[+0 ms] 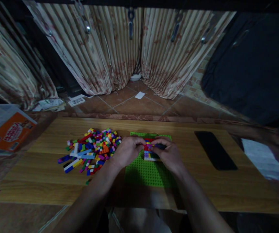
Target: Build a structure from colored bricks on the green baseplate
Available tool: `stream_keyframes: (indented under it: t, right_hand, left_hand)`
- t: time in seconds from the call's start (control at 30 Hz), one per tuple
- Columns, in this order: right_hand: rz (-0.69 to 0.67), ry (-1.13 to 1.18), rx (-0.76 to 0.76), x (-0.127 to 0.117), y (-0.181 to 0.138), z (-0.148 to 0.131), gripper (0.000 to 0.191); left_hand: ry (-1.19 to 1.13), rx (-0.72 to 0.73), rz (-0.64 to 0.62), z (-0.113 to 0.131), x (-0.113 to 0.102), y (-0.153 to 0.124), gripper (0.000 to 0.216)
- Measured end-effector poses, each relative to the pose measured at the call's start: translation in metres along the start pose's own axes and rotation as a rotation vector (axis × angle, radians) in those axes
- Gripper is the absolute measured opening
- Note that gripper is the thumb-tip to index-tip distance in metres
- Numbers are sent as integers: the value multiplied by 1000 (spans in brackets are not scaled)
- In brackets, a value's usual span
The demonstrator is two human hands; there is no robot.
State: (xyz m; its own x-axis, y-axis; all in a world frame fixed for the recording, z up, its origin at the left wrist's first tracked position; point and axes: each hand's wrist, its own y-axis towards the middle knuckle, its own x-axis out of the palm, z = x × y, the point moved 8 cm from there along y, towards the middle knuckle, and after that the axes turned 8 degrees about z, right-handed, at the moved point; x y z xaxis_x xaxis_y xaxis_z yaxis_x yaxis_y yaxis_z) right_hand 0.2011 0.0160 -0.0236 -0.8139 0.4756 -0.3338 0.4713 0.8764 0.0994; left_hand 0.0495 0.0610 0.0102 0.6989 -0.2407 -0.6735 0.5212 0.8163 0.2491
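Note:
A green studded baseplate (144,174) lies on the wooden table, with a low structure of toy bricks (147,155) on its upper part. Red, purple, white and other colours show in the structure. My left hand (127,149) is closed at its left side, thumb and forefinger pinched against the red bricks. From the right, my right hand (169,154) has its fingers curled onto the same structure, over a dark part. The fingers hide much of the bricks, and any single small brick between the fingertips cannot be made out.
A heap of loose coloured bricks (100,145) lies left of the baseplate. A black phone-like slab (215,150) rests on the table's right. Beyond the table's left end is a clear bag with an orange label (13,131); white paper (268,158) lies past the right side.

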Motion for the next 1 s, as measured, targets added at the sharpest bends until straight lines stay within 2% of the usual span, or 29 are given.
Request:
stream_keyframes:
  t: [0.1,0.33,0.47,0.77,1.0]
  right_hand:
    - [-2,0,-7,0,0,0,13]
    - [-14,-29,-7,1,-1,-3,12]
    - [-15,-40,10,1,-1,-4,12]
    - [1,-47,-16,-1,-1,-7,11]
    - [-10,-57,-10,0,-1,-6,10]
  left_hand:
    - [3,14,-11,1,2,0,18]
    - [-104,-45,62,-4,7,-2,27]
    - [-83,-62,85,-5,11,-5,32]
    - [17,-68,115,7,7,-10,30]
    - [-28,-165,130,1,10,-10,31]
